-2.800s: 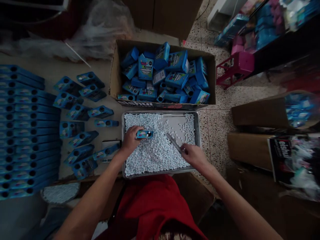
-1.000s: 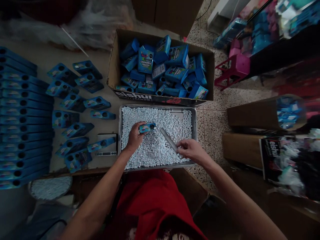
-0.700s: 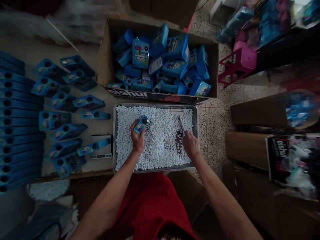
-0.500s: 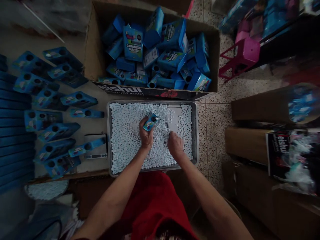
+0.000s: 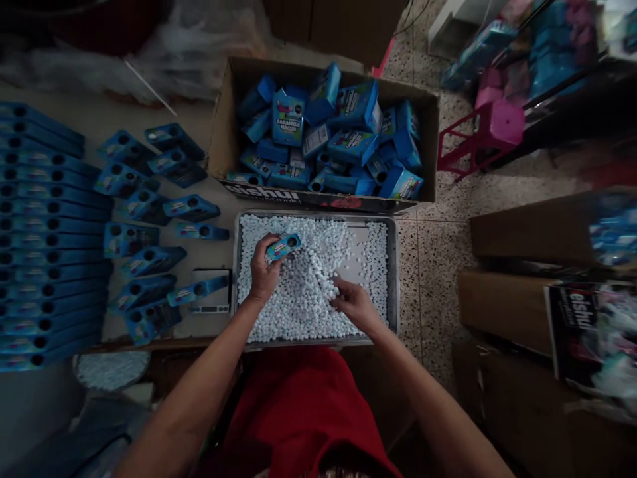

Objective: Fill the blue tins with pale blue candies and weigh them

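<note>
A metal tray (image 5: 393,279) in front of me is filled with small white candies (image 5: 293,312). My left hand (image 5: 262,272) is over the tray's left part and holds a small blue carton (image 5: 283,246) with a round hole at its end. Lower right in the tray, my right hand (image 5: 354,307) is closed on a pale scoop (image 5: 324,282). The scoop points up and left toward the carton and is heaped with candies. A bare patch of tray bottom shows at the upper right.
Behind the tray, a cardboard box (image 5: 221,143) holds several blue cartons (image 5: 348,143). Rows of flat cartons (image 5: 50,252) and loose ones (image 5: 149,199) cover the table at left, beside a small scale (image 5: 212,295). A candy bowl (image 5: 112,368) sits lower left. A pink stool (image 5: 490,129) and brown boxes (image 5: 527,229) stand at right.
My right hand swung the scoop upright, pushed it down into the candies and now has it loaded, pointing toward the carton. My left hand kept the carton and turned it slightly.
</note>
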The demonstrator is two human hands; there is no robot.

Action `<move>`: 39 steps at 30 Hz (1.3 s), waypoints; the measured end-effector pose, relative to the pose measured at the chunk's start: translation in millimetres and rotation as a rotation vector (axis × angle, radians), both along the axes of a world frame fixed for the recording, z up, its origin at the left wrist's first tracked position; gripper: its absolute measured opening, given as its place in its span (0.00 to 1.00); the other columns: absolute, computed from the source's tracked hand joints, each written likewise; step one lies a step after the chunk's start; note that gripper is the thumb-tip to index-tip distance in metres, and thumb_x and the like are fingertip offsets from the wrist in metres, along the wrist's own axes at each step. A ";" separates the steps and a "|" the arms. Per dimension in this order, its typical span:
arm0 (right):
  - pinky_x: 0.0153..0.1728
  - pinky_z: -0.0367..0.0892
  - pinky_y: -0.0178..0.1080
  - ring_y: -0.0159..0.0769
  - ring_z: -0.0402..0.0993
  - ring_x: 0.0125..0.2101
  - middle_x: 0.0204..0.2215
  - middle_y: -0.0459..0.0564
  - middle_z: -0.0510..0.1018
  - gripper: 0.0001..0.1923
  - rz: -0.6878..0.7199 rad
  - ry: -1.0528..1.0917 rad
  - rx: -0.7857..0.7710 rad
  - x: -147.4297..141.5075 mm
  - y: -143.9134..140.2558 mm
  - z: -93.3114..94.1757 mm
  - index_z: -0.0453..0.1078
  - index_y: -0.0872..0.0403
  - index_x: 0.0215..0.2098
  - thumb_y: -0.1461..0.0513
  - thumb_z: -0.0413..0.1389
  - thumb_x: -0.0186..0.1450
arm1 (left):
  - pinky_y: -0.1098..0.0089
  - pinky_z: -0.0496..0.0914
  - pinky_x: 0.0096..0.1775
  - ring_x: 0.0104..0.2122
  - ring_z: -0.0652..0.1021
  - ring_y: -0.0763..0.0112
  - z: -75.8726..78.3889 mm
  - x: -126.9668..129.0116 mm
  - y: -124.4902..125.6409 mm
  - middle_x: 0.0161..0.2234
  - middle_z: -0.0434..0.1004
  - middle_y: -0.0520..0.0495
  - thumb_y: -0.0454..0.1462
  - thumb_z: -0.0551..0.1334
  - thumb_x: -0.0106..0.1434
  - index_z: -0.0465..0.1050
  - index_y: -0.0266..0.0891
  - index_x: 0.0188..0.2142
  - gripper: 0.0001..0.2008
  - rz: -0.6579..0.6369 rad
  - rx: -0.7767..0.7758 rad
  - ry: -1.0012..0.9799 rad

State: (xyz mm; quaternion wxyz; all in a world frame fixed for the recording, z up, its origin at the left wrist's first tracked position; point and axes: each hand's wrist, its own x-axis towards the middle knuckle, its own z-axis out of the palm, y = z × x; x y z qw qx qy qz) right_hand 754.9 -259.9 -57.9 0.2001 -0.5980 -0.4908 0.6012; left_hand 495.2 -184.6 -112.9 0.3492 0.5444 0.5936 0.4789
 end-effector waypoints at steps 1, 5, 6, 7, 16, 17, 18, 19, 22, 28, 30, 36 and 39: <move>0.28 0.61 0.32 0.31 0.67 0.26 0.23 0.41 0.70 0.09 0.037 -0.024 0.003 -0.6 4.8 9.7 0.74 0.54 0.36 0.63 0.56 0.57 | 0.53 0.64 0.65 0.60 0.74 0.56 0.6 -4.8 0.5 0.55 0.77 0.42 0.41 0.68 0.64 0.72 0.44 0.52 0.17 -0.028 0.013 0.018; 0.26 0.59 0.31 0.30 0.66 0.23 0.20 0.39 0.69 0.10 0.175 -0.111 -0.005 -8.4 35.1 44.3 0.75 0.55 0.35 0.63 0.56 0.56 | 0.51 0.62 0.67 0.63 0.72 0.56 4.9 -11.9 0.4 0.57 0.76 0.42 0.34 0.65 0.64 0.72 0.45 0.52 0.16 -0.104 0.070 0.077; 0.25 0.58 0.31 0.30 0.66 0.22 0.19 0.39 0.69 0.08 0.212 -0.136 -0.016 -10.9 43.0 51.5 0.74 0.55 0.32 0.63 0.56 0.55 | 0.50 0.62 0.67 0.64 0.71 0.56 6.2 -12.9 -0.1 0.57 0.76 0.42 0.31 0.63 0.64 0.72 0.46 0.52 0.17 -0.116 0.076 0.097; 0.24 0.57 0.31 0.29 0.67 0.22 0.18 0.40 0.69 0.05 0.246 -0.162 -0.033 -13.3 50.3 58.0 0.73 0.55 0.29 0.63 0.56 0.55 | 0.50 0.62 0.68 0.65 0.70 0.57 7.2 -14.1 -0.7 0.57 0.76 0.42 0.30 0.61 0.63 0.72 0.46 0.52 0.18 -0.132 0.080 0.119; 0.20 0.61 0.31 0.29 0.70 0.17 0.15 0.41 0.72 0.10 0.375 -0.203 -0.259 -20.4 76.5 94.0 0.78 0.57 0.32 0.65 0.58 0.52 | 0.51 0.65 0.65 0.62 0.71 0.57 4.0 -21.5 -7.6 0.54 0.77 0.42 0.25 0.58 0.57 0.74 0.41 0.50 0.22 -0.226 0.056 0.239; 0.20 0.61 0.31 0.29 0.70 0.17 0.15 0.41 0.72 0.11 0.376 -0.195 -0.279 -20.2 77.6 96.0 0.78 0.57 0.33 0.65 0.58 0.52 | 0.51 0.65 0.65 0.61 0.71 0.57 4.6 -21.0 -7.8 0.53 0.77 0.42 0.25 0.58 0.57 0.75 0.41 0.50 0.23 -0.229 0.056 0.240; 0.20 0.61 0.31 0.29 0.69 0.16 0.15 0.41 0.72 0.11 0.373 -0.188 -0.297 -20.0 78.4 97.8 0.79 0.58 0.33 0.65 0.58 0.53 | 0.51 0.65 0.64 0.60 0.72 0.57 5.7 -20.5 -7.7 0.52 0.77 0.42 0.24 0.57 0.56 0.75 0.41 0.50 0.23 -0.236 0.050 0.238; 0.20 0.61 0.31 0.28 0.68 0.16 0.15 0.41 0.72 0.11 0.370 -0.179 -0.318 -19.8 78.8 99.4 0.79 0.58 0.33 0.65 0.58 0.53 | 0.50 0.65 0.64 0.59 0.72 0.57 7.3 -20.1 -7.5 0.52 0.78 0.42 0.24 0.57 0.56 0.75 0.42 0.49 0.23 -0.242 0.031 0.231; 0.20 0.61 0.31 0.28 0.68 0.16 0.16 0.42 0.72 0.10 0.355 -0.140 -0.348 -18.9 76.4 104.1 0.79 0.58 0.34 0.65 0.59 0.54 | 0.50 0.63 0.64 0.57 0.73 0.55 13.5 -19.7 -5.9 0.51 0.78 0.42 0.25 0.59 0.55 0.77 0.42 0.47 0.21 -0.255 -0.058 0.181; 0.29 0.64 0.33 0.34 0.76 0.27 0.25 0.47 0.80 0.12 0.481 -0.430 -0.151 7.5 45.7 105.5 0.81 0.54 0.43 0.62 0.58 0.63 | 0.53 0.69 0.58 0.51 0.76 0.56 21.1 -26.3 -11.7 0.47 0.79 0.43 0.31 0.65 0.56 0.76 0.42 0.45 0.16 -0.175 -0.163 0.082; 0.33 0.64 0.35 0.39 0.79 0.34 0.32 0.51 0.84 0.14 0.555 -0.761 -0.077 31.6 27.8 96.0 0.81 0.50 0.45 0.63 0.56 0.66 | 0.55 0.71 0.55 0.50 0.78 0.57 21.6 -29.9 -18.3 0.48 0.79 0.43 0.32 0.65 0.56 0.74 0.42 0.46 0.17 -0.126 -0.203 0.033; 0.42 0.64 0.37 0.43 0.79 0.45 0.40 0.56 0.84 0.18 0.788 -1.062 0.012 84.8 -14.0 40.2 0.81 0.52 0.43 0.70 0.50 0.68 | 0.61 0.74 0.51 0.45 0.80 0.62 21.5 -38.8 -37.1 0.44 0.80 0.47 0.34 0.67 0.55 0.74 0.42 0.45 0.17 -0.083 -0.316 -0.092; 0.45 0.65 0.36 0.41 0.79 0.46 0.42 0.55 0.84 0.20 0.742 -0.906 0.063 53.3 -13.7 4.4 0.81 0.51 0.47 0.71 0.51 0.68 | 0.61 0.74 0.50 0.44 0.80 0.61 21.8 -43.6 -45.7 0.43 0.80 0.48 0.34 0.69 0.52 0.75 0.42 0.44 0.18 -0.025 -0.351 -0.121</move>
